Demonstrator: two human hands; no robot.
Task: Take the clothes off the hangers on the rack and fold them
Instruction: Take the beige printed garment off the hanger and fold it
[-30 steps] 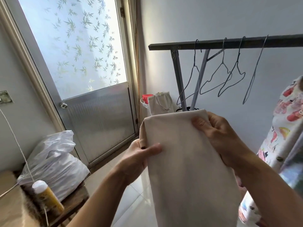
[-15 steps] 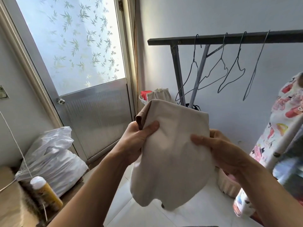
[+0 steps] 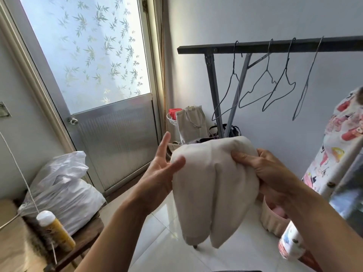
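Note:
A cream cloth (image 3: 212, 185), folded over in a thick bundle, hangs in front of me. My right hand (image 3: 261, 169) grips its upper right part, bunching the fabric. My left hand (image 3: 161, 169) is beside the cloth's left edge with the fingers spread, the thumb resting against the fabric. Behind stands the dark metal rack (image 3: 275, 47) with several bare wire hangers (image 3: 261, 89) on its bar. A garment with a colourful print (image 3: 334, 146) hangs at the right edge.
A glass and metal door (image 3: 102, 95) is at the left. A white plastic bag (image 3: 62, 189) and a yellow bottle (image 3: 57, 230) sit on a wooden stool at lower left. A cloth tote bag (image 3: 190, 122) and a pink basket (image 3: 273, 220) stand on the white tiled floor.
The flat cloth was doubled over into a shorter bundle. My left hand let go of its top corner and opened; my right hand closed tighter on it. The view shifted slightly.

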